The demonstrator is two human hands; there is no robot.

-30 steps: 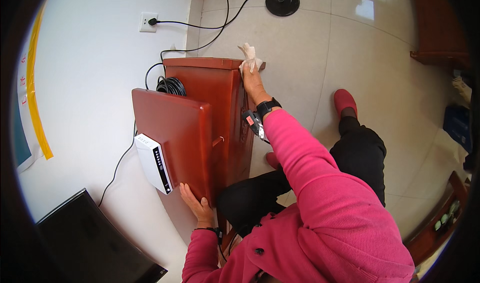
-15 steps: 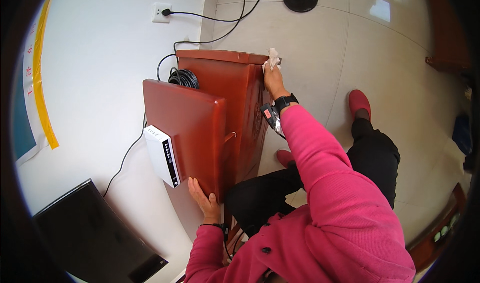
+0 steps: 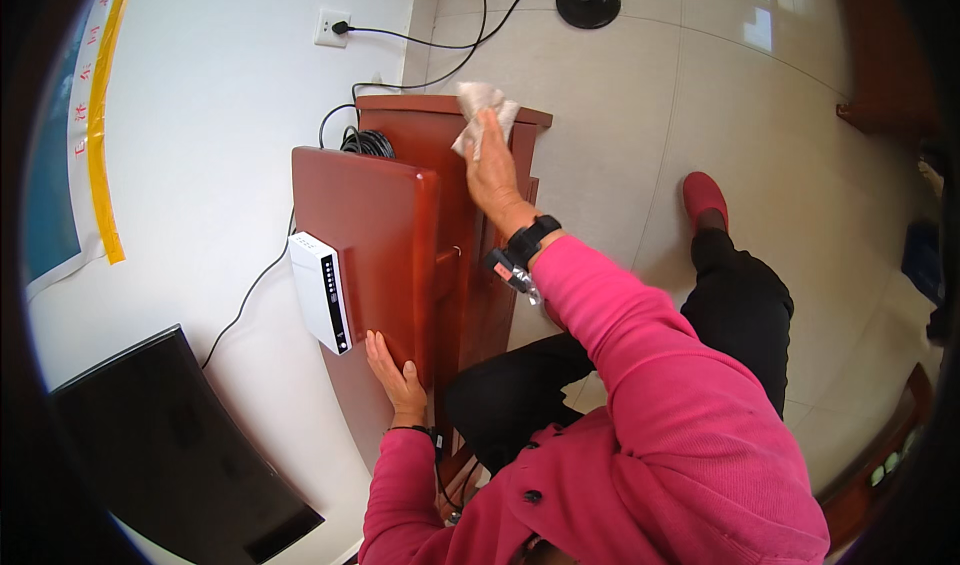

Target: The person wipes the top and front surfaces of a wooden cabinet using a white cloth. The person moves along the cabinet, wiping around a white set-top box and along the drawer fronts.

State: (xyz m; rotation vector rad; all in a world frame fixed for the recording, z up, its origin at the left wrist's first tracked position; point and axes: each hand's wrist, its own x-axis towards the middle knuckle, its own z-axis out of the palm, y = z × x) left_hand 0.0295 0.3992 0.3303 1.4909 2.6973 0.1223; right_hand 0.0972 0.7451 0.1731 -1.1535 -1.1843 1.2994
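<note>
A pale cloth (image 3: 484,101) is held under the fingers of my right hand (image 3: 495,170), at the far end of a reddish-brown wooden podium (image 3: 420,115). My right arm reaches well forward, a black band and a small device at the wrist. My left hand (image 3: 399,380) lies flat with spread fingers on the near part of the raised wooden panel (image 3: 372,235). Just beyond its fingertips, a white box with a black front strip (image 3: 318,293), like a router, sits on that panel. The cloth's underside is hidden.
A coil of black cable (image 3: 368,143) rests behind the panel. Cords run to a wall socket (image 3: 332,27) and a round black base (image 3: 588,2) on the tiled floor. A black screen (image 3: 180,455) stands near left. Wooden furniture (image 3: 890,65) is at the far right.
My right hand has moved left with the cloth, from the podium's far right corner to its far edge. My left hand stays on the panel. The view has shifted slightly.
</note>
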